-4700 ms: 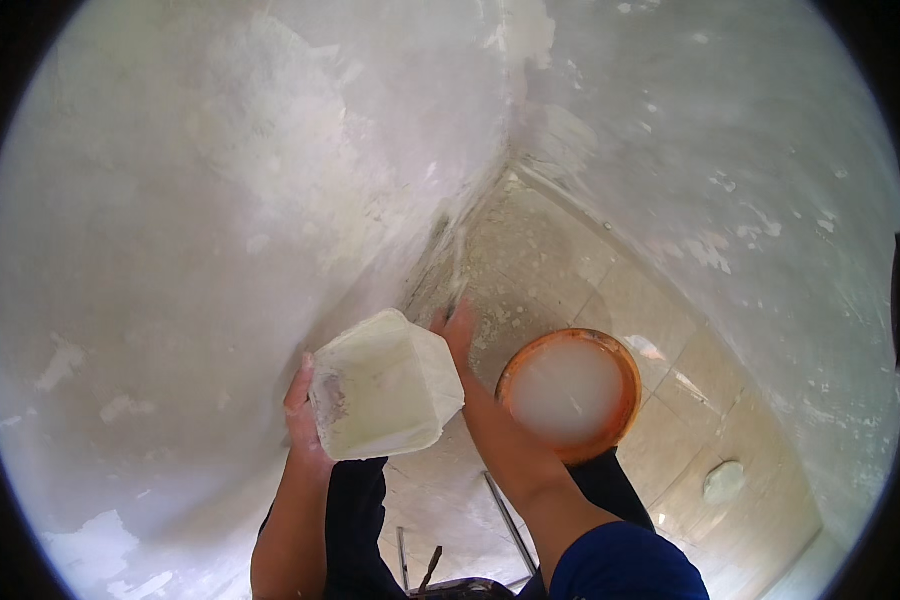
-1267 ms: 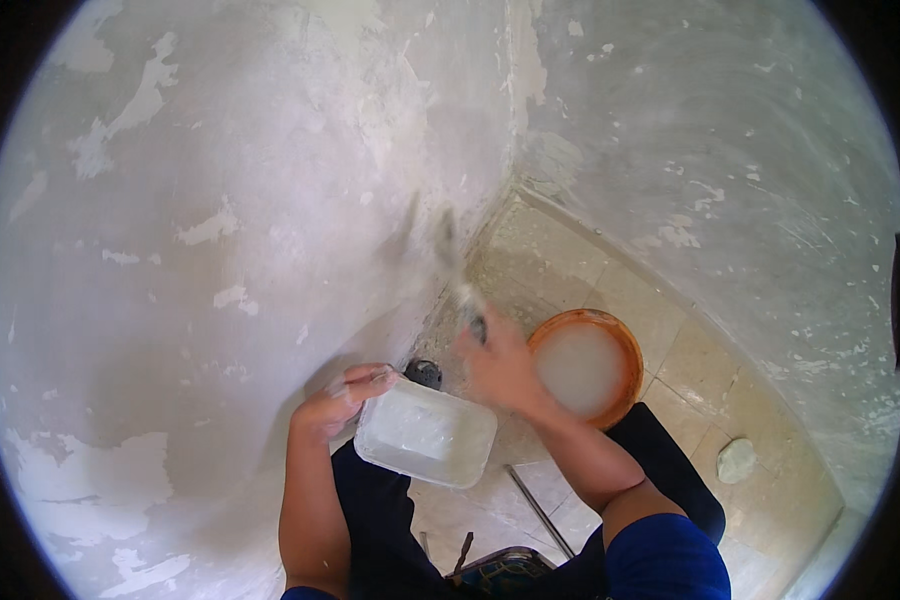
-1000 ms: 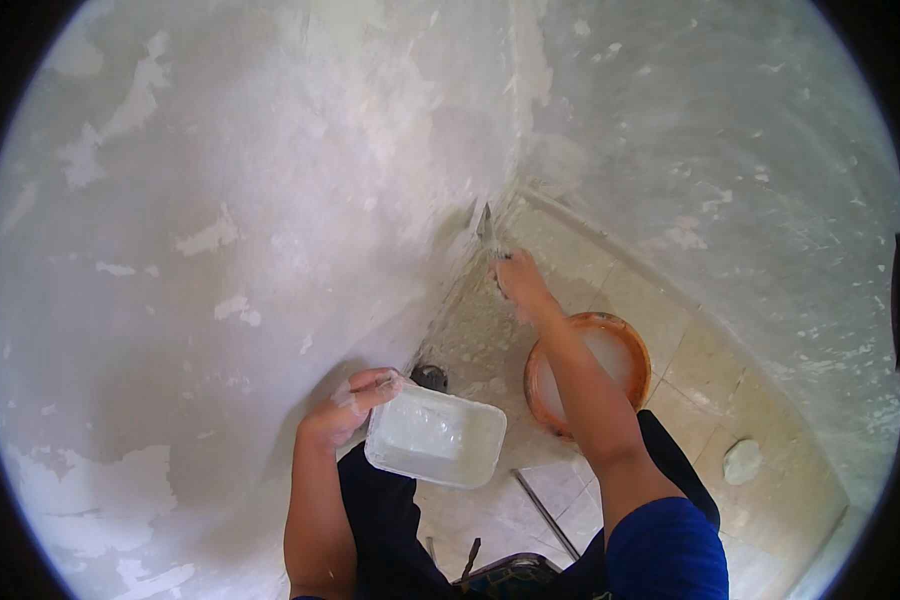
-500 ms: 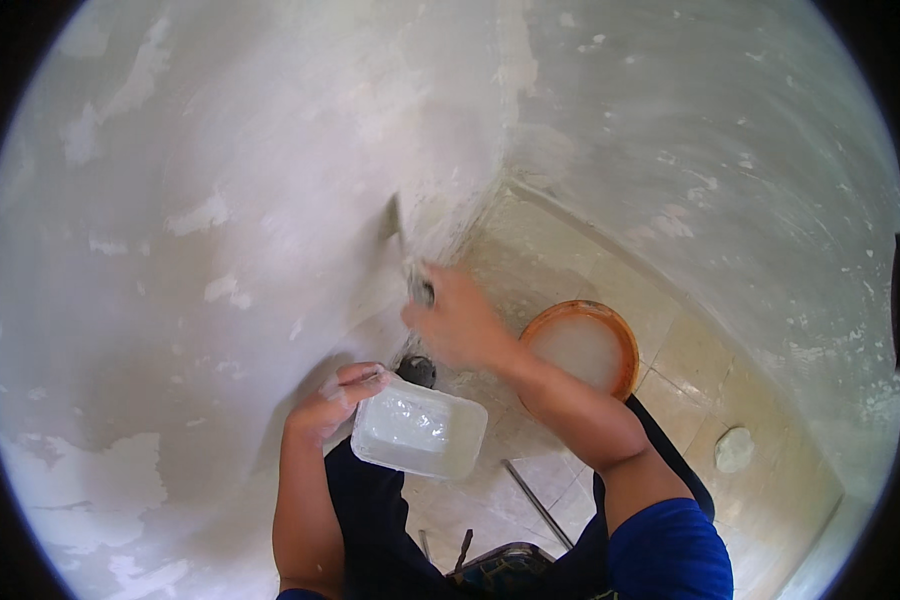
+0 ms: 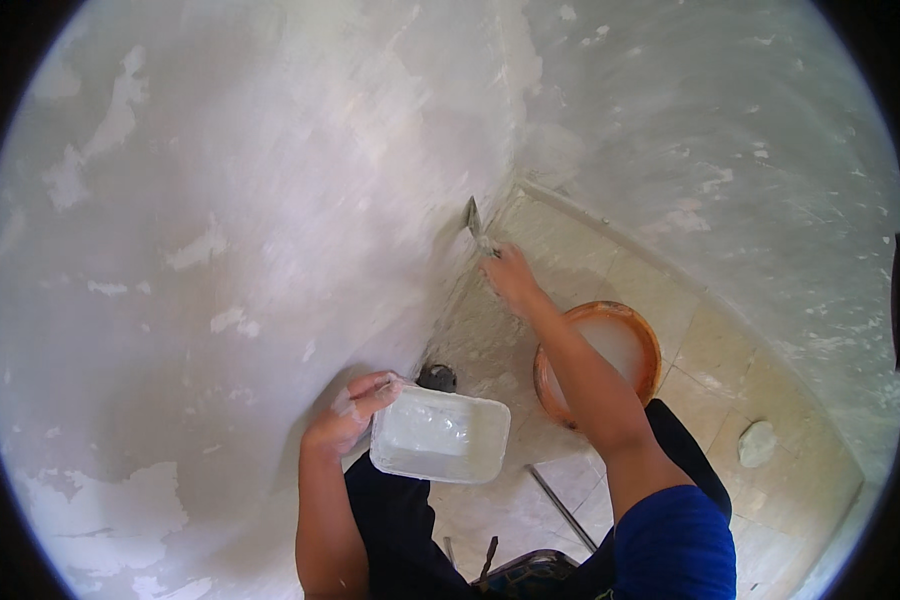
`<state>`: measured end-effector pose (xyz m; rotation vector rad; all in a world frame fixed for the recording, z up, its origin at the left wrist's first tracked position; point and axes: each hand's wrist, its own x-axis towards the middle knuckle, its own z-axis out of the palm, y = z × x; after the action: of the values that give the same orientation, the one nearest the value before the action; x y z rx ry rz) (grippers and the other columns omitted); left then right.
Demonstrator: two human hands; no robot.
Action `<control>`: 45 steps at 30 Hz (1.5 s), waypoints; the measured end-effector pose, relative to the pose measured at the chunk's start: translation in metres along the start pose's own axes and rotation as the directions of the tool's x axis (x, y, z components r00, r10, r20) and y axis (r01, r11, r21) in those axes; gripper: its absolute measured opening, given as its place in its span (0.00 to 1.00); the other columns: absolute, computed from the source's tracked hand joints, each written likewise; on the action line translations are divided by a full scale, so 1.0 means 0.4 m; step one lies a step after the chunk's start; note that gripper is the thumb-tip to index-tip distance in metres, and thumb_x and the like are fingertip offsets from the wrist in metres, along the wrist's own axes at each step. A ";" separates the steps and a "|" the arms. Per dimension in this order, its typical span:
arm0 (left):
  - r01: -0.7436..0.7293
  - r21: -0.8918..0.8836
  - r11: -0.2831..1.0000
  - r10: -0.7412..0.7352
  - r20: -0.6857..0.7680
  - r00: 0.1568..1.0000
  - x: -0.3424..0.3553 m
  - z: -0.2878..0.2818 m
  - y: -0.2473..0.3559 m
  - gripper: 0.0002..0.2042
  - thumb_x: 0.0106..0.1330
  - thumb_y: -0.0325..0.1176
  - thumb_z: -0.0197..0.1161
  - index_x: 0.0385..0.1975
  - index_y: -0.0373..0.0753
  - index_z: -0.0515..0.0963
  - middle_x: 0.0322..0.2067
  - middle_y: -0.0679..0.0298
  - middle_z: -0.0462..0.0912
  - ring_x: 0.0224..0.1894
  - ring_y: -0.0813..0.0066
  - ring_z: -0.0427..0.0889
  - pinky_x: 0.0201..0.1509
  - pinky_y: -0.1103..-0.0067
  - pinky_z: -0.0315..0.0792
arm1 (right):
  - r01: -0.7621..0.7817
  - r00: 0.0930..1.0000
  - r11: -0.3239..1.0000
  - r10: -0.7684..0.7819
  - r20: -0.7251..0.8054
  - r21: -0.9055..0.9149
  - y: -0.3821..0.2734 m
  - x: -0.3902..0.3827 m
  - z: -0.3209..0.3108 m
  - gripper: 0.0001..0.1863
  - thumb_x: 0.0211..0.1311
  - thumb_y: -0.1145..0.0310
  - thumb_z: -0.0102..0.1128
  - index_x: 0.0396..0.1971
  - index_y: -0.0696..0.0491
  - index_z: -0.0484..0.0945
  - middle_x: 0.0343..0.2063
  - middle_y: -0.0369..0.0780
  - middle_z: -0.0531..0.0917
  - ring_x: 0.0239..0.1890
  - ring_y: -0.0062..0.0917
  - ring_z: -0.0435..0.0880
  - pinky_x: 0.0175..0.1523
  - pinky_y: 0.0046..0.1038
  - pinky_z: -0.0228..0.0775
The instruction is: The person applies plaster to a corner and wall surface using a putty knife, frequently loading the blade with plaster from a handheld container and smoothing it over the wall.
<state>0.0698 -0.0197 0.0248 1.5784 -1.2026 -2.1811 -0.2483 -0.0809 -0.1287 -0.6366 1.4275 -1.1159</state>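
My left hand [image 5: 352, 410] grips the rim of a white rectangular plastic tub [image 5: 490, 440] at its left end. Some wet white paste shines inside the tub. Out in front, my right hand [image 5: 511, 276] is closed round the handle of a putty knife [image 5: 473, 216]. The blade is at the lower part of the left wall [image 5: 270, 190], close to the corner; whether it touches the plaster I cannot tell. Patches of white filler mark that wall.
On the tiled floor, an orange-rimmed bucket [image 5: 653, 345] of whitish liquid stands beneath my right forearm. A round pale lump [image 5: 757, 444] lies farther right. A dark round object [image 5: 437, 377] sits behind the tub. A metal bar [image 5: 562, 507] is near my legs. The right wall [image 5: 730, 130] meets the corner.
My right hand has moved forward and right with the putty knife, from the middle of the left wall's base toward the corner. The tub stays in my left hand, slightly farther right in view.
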 end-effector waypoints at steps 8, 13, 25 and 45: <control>0.061 0.027 0.998 -0.057 -0.136 0.989 -0.023 -0.051 -0.038 0.18 0.69 0.40 0.69 0.53 0.36 0.81 0.48 0.64 0.84 0.54 0.74 0.79 0.62 0.76 0.69 | 0.067 0.993 0.992 -0.056 0.104 -0.104 -0.174 -0.098 0.206 0.28 0.56 0.62 0.65 0.47 0.72 0.74 0.39 0.54 0.83 0.36 0.44 0.87 0.37 0.44 0.80; 0.033 0.100 0.994 -0.018 -0.141 0.990 -0.001 -0.048 -0.051 0.16 0.70 0.41 0.67 0.51 0.37 0.83 0.45 0.66 0.86 0.50 0.76 0.81 0.57 0.76 0.72 | 0.391 0.920 0.900 -0.383 0.077 -0.192 -0.202 -0.264 0.211 0.19 0.55 0.68 0.63 0.45 0.62 0.77 0.23 0.44 0.81 0.24 0.34 0.82 0.32 0.37 0.74; -0.024 0.038 0.999 0.024 -0.011 1.000 -0.003 -0.016 -0.004 0.18 0.70 0.40 0.70 0.53 0.35 0.81 0.46 0.67 0.84 0.52 0.75 0.79 0.60 0.76 0.69 | 0.244 0.959 0.952 -0.266 -0.102 -0.186 -0.014 -0.249 0.036 0.21 0.65 0.68 0.56 0.58 0.56 0.74 0.31 0.41 0.80 0.25 0.30 0.78 0.30 0.34 0.71; 0.035 0.048 0.998 -0.029 -0.119 0.993 -0.020 0.002 0.010 0.16 0.71 0.43 0.68 0.49 0.38 0.82 0.43 0.69 0.83 0.49 0.78 0.78 0.57 0.77 0.69 | 0.067 0.993 0.994 -0.075 0.096 0.085 -0.218 -0.278 0.217 0.11 0.55 0.74 0.64 0.38 0.61 0.79 0.14 0.39 0.75 0.13 0.24 0.73 0.20 0.30 0.64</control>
<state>0.0714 -0.0173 0.0332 1.7312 -1.2129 -2.0595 -0.1622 -0.0416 0.0073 -0.6795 1.2760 -1.1764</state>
